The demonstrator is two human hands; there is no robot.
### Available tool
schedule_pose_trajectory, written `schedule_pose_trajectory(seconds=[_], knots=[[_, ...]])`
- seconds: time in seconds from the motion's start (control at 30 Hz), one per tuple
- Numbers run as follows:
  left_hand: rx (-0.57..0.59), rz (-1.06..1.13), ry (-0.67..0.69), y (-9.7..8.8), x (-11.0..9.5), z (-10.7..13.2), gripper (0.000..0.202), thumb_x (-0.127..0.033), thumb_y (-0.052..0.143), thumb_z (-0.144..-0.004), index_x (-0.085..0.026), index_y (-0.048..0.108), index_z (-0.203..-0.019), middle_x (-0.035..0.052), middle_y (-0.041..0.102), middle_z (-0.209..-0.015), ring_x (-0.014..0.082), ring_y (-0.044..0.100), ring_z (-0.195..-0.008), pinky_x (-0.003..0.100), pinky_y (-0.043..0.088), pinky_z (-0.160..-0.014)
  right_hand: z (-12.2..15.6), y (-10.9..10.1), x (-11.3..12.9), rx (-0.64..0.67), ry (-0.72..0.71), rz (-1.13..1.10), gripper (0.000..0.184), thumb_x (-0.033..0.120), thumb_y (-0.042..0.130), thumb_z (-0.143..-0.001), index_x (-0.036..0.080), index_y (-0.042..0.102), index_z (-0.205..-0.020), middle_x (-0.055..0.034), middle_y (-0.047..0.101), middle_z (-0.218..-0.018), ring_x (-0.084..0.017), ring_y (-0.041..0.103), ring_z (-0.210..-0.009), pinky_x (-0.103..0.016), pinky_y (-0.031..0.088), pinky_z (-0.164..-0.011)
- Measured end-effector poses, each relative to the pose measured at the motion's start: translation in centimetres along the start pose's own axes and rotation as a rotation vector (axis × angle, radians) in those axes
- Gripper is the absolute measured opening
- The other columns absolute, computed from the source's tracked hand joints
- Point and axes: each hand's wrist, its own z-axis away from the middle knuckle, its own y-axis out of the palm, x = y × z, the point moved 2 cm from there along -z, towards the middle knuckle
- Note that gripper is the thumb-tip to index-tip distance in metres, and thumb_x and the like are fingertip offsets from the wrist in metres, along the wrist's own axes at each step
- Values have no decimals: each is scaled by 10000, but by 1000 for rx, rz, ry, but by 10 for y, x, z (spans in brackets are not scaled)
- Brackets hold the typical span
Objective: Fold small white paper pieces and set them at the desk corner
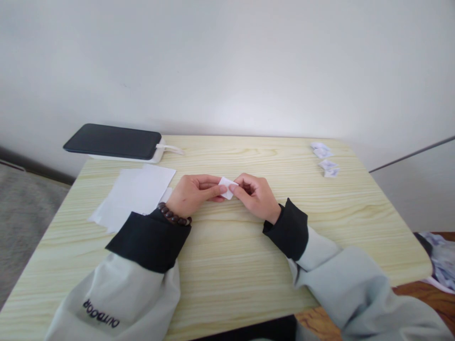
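Observation:
A small folded piece of white paper (228, 187) is held between my two hands over the middle of the table. My left hand (195, 192) pinches its left side, thumb on top and fingers beneath. On the other side, my right hand (256, 195) grips the right edge with the thumb and a curled index finger. The fingers under the paper are partly hidden. Loose white paper sheets (137, 192) lie in an uneven pile just left of my left hand. Two small folded paper pieces (321, 150) (330, 168) with bluish marks sit at the back right.
A black phone (115, 140) rests on a white block (156, 155) with a white cable (172, 149) at the back left. Behind the wooden-patterned table (227, 279) stands a white wall (234, 66). Something crumpled and patterned (442, 258) is beyond the right edge.

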Motion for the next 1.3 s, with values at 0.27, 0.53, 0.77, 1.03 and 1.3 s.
schedule_pose_trajectory(seconds=[0.27,0.53,0.77,1.03,1.3], knots=[[-25,-6,19,1,0,1,333,-347,791,-584,-115,704,-807,41,731,-729,153,680,-667,255,590,-682,0,-2,1,37,-19,-15,221,324,522,-854,164,542,-702,36,484,-570,-66,379,-480,-206,297,-457],[-5,-85,73,2,-3,3,294,-387,744,-642,-136,699,-789,27,722,-747,146,667,-676,232,576,-656,-2,-2,5,35,-109,70,256,305,463,-885,167,521,-677,27,471,-595,-76,385,-521,-213,311,-498],[-23,-127,141,3,-2,2,326,-453,707,-665,-146,650,-761,4,671,-665,142,639,-636,221,550,-579,-2,-2,9,94,-176,160,255,266,453,-879,170,507,-649,26,474,-594,-83,406,-545,-217,320,-532],[-44,-103,165,4,-2,2,357,-456,702,-671,-136,618,-805,13,667,-710,146,639,-651,241,553,-590,-1,-1,9,48,-140,126,264,302,445,-897,167,521,-684,21,490,-611,-81,408,-538,-214,325,-525],[97,-154,81,4,-1,3,340,-372,729,-659,-122,625,-865,39,694,-725,149,653,-655,270,552,-652,-1,-2,7,11,-133,121,244,303,444,-899,168,530,-715,23,490,-614,-79,401,-531,-213,321,-512]])
